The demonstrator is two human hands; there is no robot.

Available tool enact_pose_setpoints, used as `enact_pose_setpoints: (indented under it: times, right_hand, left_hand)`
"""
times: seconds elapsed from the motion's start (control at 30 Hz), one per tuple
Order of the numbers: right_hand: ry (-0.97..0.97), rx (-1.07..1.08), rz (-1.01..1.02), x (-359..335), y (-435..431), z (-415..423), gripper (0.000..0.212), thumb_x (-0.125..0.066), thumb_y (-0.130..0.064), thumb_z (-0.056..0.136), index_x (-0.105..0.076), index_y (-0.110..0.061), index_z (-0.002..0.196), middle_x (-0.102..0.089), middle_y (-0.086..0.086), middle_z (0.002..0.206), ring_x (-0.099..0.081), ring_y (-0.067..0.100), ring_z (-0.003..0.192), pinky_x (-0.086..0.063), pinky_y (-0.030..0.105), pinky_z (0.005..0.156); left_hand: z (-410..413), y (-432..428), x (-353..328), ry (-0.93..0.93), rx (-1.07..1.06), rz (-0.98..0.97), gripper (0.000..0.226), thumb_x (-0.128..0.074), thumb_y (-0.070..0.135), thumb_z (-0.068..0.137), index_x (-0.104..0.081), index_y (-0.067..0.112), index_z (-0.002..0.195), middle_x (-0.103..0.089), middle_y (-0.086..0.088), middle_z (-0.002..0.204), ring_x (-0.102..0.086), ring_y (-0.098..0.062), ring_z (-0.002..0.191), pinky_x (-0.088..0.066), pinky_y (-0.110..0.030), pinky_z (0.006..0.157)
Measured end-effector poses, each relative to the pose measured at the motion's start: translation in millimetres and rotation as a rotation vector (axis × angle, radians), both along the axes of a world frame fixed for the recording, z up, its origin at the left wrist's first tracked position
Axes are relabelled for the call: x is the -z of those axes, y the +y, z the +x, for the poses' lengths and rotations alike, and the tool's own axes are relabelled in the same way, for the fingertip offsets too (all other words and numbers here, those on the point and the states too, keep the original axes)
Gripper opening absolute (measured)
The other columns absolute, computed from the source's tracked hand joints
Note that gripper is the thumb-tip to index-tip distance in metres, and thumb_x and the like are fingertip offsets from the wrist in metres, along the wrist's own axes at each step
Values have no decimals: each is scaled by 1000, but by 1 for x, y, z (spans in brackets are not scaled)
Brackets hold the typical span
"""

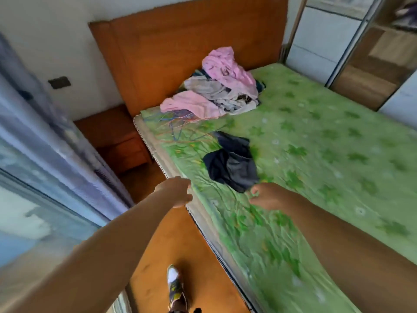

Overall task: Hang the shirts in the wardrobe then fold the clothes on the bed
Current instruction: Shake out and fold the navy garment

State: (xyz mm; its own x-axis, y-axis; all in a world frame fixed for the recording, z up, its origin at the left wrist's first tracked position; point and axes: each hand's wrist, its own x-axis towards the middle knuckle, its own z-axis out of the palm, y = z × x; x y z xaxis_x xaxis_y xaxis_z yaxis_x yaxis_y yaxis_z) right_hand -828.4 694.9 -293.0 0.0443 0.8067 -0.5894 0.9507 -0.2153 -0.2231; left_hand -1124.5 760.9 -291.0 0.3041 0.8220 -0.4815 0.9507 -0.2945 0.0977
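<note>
Left hand (pixel 174 192): reached out over the near edge of the bed, fingers loosely curled with nothing in them.
Right hand (pixel 268 196): hung low over the green sheet with its fingers curled in. The blur hid whether it pinched any cloth, so I cannot tell its grip.
Gap between hands: they were apart, with a strip of bare sheet between them.
Dark clothes (pixel 230 163): a crumpled navy and grey heap lay just beyond both hands. Its nearest corner was close to the right hand's knuckles, and contact was unclear.
Pile of clothes (pixel 216 86): pink, grey and dark pieces were heaped well beyond the hands, against the headboard (pixel 191 46).
Hangers (pixel 176 125): thin coloured wires lay tangled on the sheet between the pile and the dark clothes, beyond the left hand.
Bed (pixel 334 159): its green leaf-patterned sheet spread under and to the right of the right hand.
Wardrobe (pixel 372 64): stood open far beyond the right hand, past the bed, with wooden shelves showing.
Nightstand (pixel 121 141): stood beyond the left hand, beside the bed.
Shoe (pixel 174 283): stood on the orange floor (pixel 171 240), nearer than the left hand.
</note>
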Motion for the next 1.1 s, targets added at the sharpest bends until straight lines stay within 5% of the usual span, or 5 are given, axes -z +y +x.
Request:
enact_pose_setpoints:
  times: [0.27, 0.5, 0.77, 1.0, 1.1]
  right_hand:
    - [49, 241, -24, 7, 75, -14, 47, -54, -41, 100, -60, -4, 128, -62, 17, 128, -61, 30, 111, -48, 36, 90]
    - [103, 426, -43, 46, 127, 15, 49, -58, -49, 95, -61, -12, 128, -61, 11, 132, -59, 27, 118, -48, 39, 100]
    - [139, 476, -149, 127, 209, 67, 47, -51, -39, 101, -50, -14, 141, -52, 11, 145, -52, 30, 129, -45, 40, 103]
    - [232, 512, -171, 197, 281, 78, 53, -49, -38, 103, -38, -17, 150, -59, 13, 136, -57, 33, 121, -47, 37, 93]
    - [296, 617, -113, 234, 315, 81, 57, -48, -36, 103, -28, -17, 153, -68, 17, 116, -65, 34, 100, -47, 37, 75]
  left_hand:
    - [17, 147, 17, 8, 251, -106, 50, -53, 40, 98, -43, 28, 146, -43, -4, 148, -48, -25, 131, -45, -42, 105]
    - [77, 239, 50, -15, 414, -141, 49, -55, 36, 97, -44, 28, 144, -47, -3, 145, -54, -24, 124, -41, -30, 83]
    - [138, 321, 106, 68, 451, -247, 49, -53, 33, 95, -44, 27, 143, -49, -3, 130, -56, -26, 114, -49, -38, 91]
    - [183, 392, 169, 105, 514, -303, 48, -54, 30, 92, -45, 25, 139, -52, -6, 128, -56, -29, 113, -50, -41, 90]
    - [211, 426, 209, 96, 583, -299, 49, -52, 28, 92, -45, 21, 140, -54, -8, 123, -57, -32, 109, -51, -42, 86]
